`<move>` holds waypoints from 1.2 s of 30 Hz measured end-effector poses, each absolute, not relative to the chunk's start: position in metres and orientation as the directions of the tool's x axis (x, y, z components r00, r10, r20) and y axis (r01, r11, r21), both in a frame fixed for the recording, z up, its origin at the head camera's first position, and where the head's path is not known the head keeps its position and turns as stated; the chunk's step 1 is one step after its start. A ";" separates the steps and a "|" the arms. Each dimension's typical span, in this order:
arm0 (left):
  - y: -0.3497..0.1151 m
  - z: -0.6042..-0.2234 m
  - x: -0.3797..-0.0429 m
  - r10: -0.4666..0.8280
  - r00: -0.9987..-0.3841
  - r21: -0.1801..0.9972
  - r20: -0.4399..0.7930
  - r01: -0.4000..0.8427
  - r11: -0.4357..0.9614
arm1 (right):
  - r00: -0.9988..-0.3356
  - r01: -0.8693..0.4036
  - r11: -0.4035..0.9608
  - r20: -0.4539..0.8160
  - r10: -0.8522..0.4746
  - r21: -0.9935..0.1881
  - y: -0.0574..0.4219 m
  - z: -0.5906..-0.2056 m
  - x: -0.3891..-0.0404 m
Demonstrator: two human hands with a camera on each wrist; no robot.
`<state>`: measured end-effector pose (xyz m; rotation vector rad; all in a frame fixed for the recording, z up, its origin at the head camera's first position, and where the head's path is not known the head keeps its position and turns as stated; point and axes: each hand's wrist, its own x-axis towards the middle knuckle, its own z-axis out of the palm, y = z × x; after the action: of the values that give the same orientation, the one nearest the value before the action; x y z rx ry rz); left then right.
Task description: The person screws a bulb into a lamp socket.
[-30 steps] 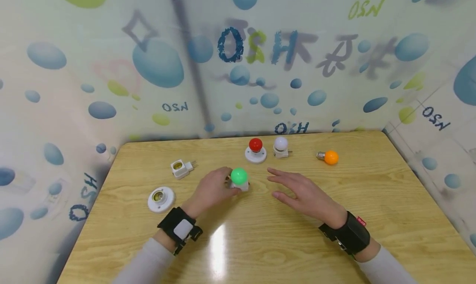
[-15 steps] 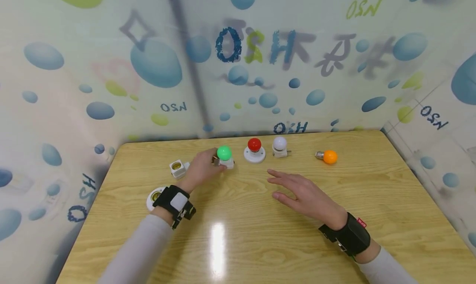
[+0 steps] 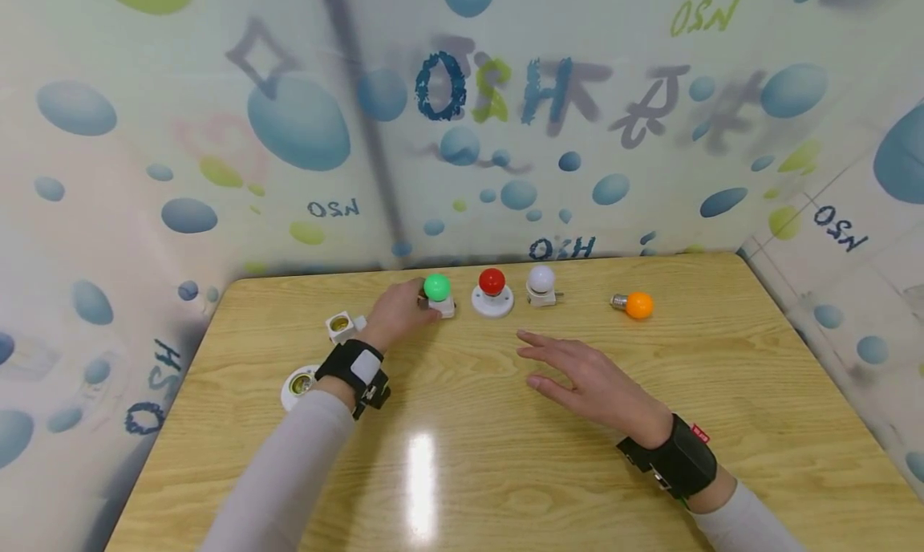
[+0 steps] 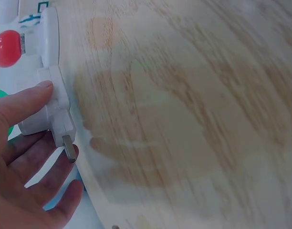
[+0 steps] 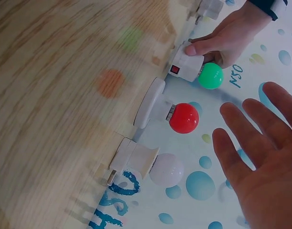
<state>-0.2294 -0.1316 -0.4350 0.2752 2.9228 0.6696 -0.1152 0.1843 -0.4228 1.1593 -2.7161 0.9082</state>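
Observation:
My left hand (image 3: 399, 313) grips a white plug-in lamp socket (image 3: 443, 306) with a green bulb (image 3: 437, 287) upright in it, near the table's back edge. The right wrist view shows the thumb on the socket's side and a small red switch (image 5: 175, 69) on its end. In the left wrist view a flat metal plug pin (image 4: 69, 149) sticks out by the fingers. Just right of it, a red bulb (image 3: 492, 282) stands in a round white lamp base (image 3: 492, 305). My right hand (image 3: 588, 379) holds nothing, its fingers spread and extended over the table's middle.
A white bulb (image 3: 541, 279) in a plug-in socket (image 3: 541, 298) stands right of the red one. Further right lies a loose orange bulb (image 3: 638, 305). A bulbless square socket (image 3: 339, 326) and a round base (image 3: 292, 399) lie at left, partly behind my left arm. A patterned backdrop (image 3: 462, 175) rises behind.
My left hand has carried the socket with the green bulb back and to the left, into line beside the red bulb. The right hand has stayed nearly still.

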 end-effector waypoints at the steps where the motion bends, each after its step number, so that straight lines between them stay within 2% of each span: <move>1: -0.131 -0.436 -0.231 0.206 -0.974 0.440 -0.089 0.147 0.886 | -0.717 -0.674 0.545 0.266 -0.644 -0.498 0.185 -0.423 -0.115; 17: -0.130 -0.437 -0.229 0.192 -0.972 0.484 -0.134 0.105 0.869 | -0.723 -0.669 0.559 0.253 -0.643 -0.490 0.184 -0.421 -0.115; 23: -0.136 -0.426 -0.212 0.234 -0.972 0.408 -0.009 0.210 0.888 | -0.713 -0.684 0.552 0.277 -0.644 -0.478 0.187 -0.418 -0.115; 29: -0.145 -0.415 -0.189 0.257 -0.959 0.392 0.117 0.282 0.876 | -0.718 -0.686 0.563 0.309 -0.623 -0.461 0.190 -0.417 -0.116; 36: -0.170 -0.405 -0.165 0.217 -0.953 0.389 0.213 0.286 0.876 | -0.717 -0.691 0.563 0.330 -0.614 -0.454 0.190 -0.416 -0.115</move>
<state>-0.1648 -0.1700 -0.4053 0.4324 3.1999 0.7050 -0.1152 0.1900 -0.4161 1.1150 -2.6569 0.8612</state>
